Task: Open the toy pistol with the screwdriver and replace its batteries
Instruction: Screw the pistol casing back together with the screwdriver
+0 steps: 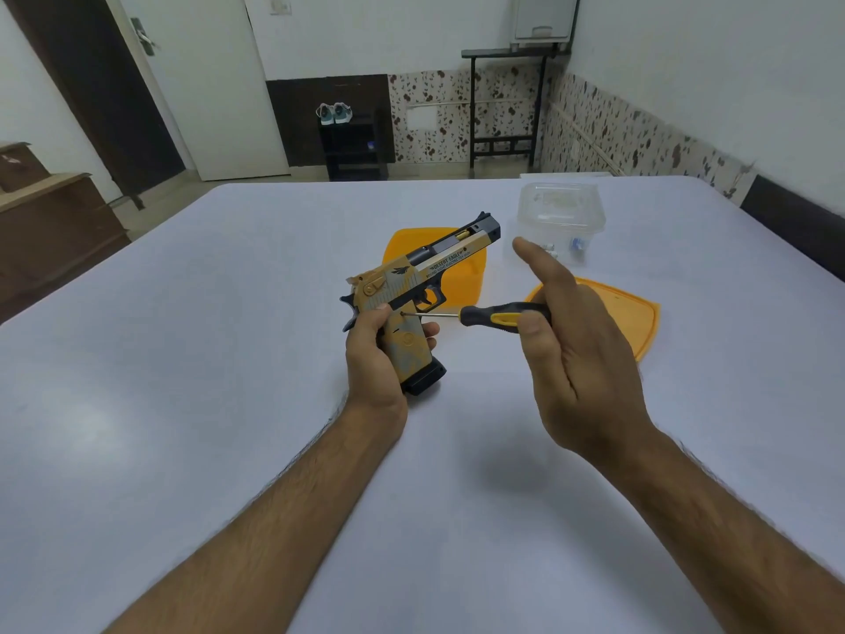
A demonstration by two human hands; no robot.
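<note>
Two bare forearms reach in from the bottom edge over a smooth, pale lilac counter (183, 359); the left hand (372, 354) wraps its fingers and thumb round the grip of the toy pistol (411, 286), holding it clear above the surface with the barrel slanting up and to the right; the pistol is hard plastic, tan and grey in worn patches with a dark slide and dark magazine base, and small lettering runs along the slide; its grip is mostly hidden by the hand; a thin metal shaft meets the upper grip, and it belongs to the screwdriver (498, 314), whose black and yellow handle is held by the right hand (576, 354) between thumb and curled fingers while the forefinger sticks out straight; the handle's end is hidden in that palm; behind the pistol lies an orange plastic box (402, 244), partly covered; right of it a flat orange lid (640, 313) with rounded corners; beyond stands a clear plastic container (560, 212), its small contents too blurred to name.
</note>
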